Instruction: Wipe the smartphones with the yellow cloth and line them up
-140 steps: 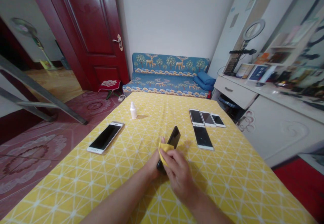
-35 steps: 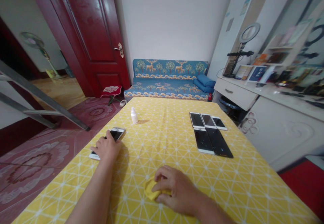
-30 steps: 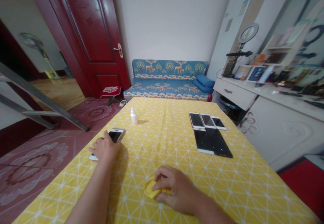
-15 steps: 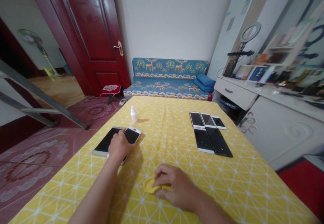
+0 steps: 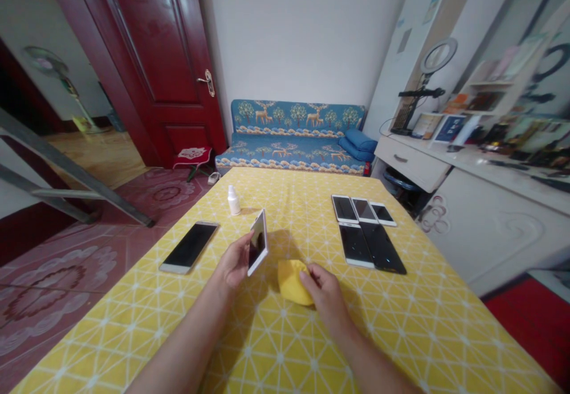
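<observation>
My left hand (image 5: 234,261) grips a white-framed phone (image 5: 258,241), lifted above the yellow tablecloth (image 5: 285,334) and tilted on edge with its dark screen facing right. Just to its right, my right hand (image 5: 326,290) pinches a small yellow cloth (image 5: 293,281), raised off the table close to the phone. Another white phone (image 5: 189,247) lies flat on the table's left side.
Several phones lie in rows at the right: three small ones (image 5: 363,209) behind, a white one (image 5: 355,245) and a black one (image 5: 382,247) in front. A small white bottle (image 5: 232,200) stands at the back left. A white desk (image 5: 449,168) flanks the table's right edge.
My left hand took the upper phone off the left stack, leaving one behind, and carried it up to the middle. My right hand lifted the yellow cloth from the table toward it.
</observation>
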### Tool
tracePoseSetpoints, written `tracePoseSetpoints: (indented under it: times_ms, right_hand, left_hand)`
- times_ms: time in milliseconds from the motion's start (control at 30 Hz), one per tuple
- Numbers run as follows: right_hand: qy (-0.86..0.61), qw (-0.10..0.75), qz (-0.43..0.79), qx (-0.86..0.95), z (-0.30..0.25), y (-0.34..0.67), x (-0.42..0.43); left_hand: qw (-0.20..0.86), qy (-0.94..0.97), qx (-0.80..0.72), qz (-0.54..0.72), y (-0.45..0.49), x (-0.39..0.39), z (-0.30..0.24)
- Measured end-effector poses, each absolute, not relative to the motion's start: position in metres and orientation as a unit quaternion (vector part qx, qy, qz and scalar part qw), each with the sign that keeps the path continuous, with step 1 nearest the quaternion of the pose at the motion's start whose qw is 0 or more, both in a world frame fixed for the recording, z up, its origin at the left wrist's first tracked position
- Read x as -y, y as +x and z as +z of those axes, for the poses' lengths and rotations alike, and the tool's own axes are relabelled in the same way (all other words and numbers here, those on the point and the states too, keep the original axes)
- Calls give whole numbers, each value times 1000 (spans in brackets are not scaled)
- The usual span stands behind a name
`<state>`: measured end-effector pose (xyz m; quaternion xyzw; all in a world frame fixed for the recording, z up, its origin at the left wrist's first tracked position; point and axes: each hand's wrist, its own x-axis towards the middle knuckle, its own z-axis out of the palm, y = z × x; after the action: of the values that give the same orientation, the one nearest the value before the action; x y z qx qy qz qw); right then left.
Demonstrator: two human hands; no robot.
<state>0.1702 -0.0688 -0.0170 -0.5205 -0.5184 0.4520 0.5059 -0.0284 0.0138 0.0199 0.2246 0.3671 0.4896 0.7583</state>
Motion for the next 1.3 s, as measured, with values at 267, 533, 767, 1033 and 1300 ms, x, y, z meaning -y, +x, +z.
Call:
tracePoseSetpoints:
  times_ms: [267, 533, 767, 1033, 1300]
  right_hand:
    - [-525, 650, 401, 376, -26, 190, 56]
    - [-505, 624, 186, 567, -10, 188, 64]
    - [-362, 460, 43, 810, -1, 152, 79]
    - [-453, 505, -27, 734, -12, 184, 58]
    - [-519, 596, 28, 612, -9, 203, 48]
  left_hand:
    - [864, 176, -103, 461, -1, -3, -4]
    - [867, 138, -172, 446, 33, 18, 2]
    - [897, 158, -174, 374, 35, 32, 4]
    - [857, 206, -271, 387, 46, 40, 12]
    - [864, 332, -240, 292, 49, 45, 2]
